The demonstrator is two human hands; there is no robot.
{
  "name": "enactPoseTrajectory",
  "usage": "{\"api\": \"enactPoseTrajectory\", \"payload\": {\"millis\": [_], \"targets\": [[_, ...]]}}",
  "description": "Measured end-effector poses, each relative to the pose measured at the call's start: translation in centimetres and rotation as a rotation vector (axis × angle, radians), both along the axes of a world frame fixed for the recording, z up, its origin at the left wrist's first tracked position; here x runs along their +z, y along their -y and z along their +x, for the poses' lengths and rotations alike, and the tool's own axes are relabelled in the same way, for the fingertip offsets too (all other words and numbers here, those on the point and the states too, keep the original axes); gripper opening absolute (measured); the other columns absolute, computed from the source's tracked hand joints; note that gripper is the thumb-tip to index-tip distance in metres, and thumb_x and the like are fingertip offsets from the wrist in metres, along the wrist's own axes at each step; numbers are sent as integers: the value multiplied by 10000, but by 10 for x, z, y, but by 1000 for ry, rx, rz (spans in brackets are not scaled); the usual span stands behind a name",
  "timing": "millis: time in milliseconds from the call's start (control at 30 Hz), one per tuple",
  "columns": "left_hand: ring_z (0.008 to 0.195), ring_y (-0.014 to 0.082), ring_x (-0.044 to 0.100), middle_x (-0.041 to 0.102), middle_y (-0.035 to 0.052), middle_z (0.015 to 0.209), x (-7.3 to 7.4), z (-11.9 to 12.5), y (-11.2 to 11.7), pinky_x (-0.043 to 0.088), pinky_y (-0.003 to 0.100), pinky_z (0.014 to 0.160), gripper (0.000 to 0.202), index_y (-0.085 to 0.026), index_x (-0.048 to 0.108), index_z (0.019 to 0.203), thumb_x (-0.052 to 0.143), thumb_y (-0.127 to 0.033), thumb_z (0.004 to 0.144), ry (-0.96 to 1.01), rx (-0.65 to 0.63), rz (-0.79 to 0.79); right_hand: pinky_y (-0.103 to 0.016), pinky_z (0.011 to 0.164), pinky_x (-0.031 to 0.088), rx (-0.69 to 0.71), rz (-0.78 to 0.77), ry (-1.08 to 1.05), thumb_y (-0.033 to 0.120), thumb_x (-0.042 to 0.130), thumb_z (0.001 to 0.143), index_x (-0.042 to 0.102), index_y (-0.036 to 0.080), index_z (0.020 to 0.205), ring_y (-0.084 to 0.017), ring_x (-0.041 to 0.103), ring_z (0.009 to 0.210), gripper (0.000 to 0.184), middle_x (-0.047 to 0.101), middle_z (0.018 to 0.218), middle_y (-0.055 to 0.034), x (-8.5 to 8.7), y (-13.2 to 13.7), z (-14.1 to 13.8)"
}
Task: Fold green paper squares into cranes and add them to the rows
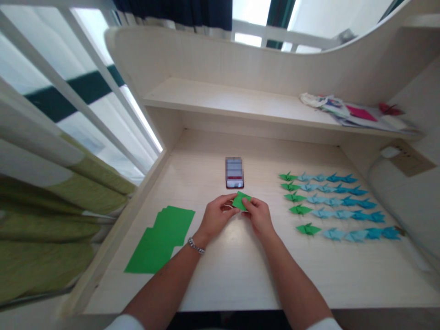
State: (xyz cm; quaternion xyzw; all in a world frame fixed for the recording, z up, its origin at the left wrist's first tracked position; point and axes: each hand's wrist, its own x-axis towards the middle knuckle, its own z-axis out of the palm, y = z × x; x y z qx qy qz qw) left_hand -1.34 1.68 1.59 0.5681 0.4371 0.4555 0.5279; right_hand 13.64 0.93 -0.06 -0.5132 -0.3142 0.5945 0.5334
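Observation:
A small folded green paper (pixel 241 200) is held between both hands over the middle of the desk. My left hand (pixel 217 212) pinches its left edge, fingers closed. My right hand (pixel 258 215) grips the right side, the thumb pressing on top of the paper. Just beyond the hands lies a phone (pixel 234 173), its screen lit. To the left, flat green paper sheets (pixel 160 238) lie overlapping on the desk. On the right, rows of folded paper cranes stand: a green crane (pixel 308 229) heads the nearest row, followed by a light blue crane (pixel 333 234) and darker blue ones.
A raised shelf (pixel 220 101) crosses the back of the desk (pixel 233 270), with papers (pixel 360 112) piled at its right. A cable (pixel 373 165) runs from the wall socket (pixel 409 156) down the right side. Green curtains (pixel 44 229) hang at the left.

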Motion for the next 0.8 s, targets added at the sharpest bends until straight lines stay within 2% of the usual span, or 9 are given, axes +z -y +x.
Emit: {"api": "enactPoseTrajectory", "payload": {"millis": [133,433,633,800], "targets": [[903,194,629,639,93,1101,-2,-4,-1,511,349,851,376,-199,658,1087,689,-256,716,-60,-3,78,-221,504,456,91,-53,-145,367,725,656,693,150,827,-138,602,633,277,690,791,-59,9,3,0],[844,166,609,639,85,1029,-1,-14,-6,517,328,790,390,-200,622,1154,652,-263,770,-206,-113,276,-203,500,469,234,-88,-197,268,755,630,696,138,871,-131,613,628,280,692,779,-55,9,5,5],[880,173,605,647,88,1021,4,-17,-7,509,320,791,372,-203,628,1147,647,-258,779,-242,-133,299,-212,498,484,264,-98,-271,380,682,735,678,160,925,-150,632,695,290,683,830,-58,13,6,3],[1012,201,591,634,102,1117,3,-16,-6,501,331,853,315,-190,662,1081,650,-258,775,-201,-90,298,-221,528,496,328,-103,-288,443,613,797,635,177,1006,-173,655,775,338,679,937,-77,16,7,1]]}}
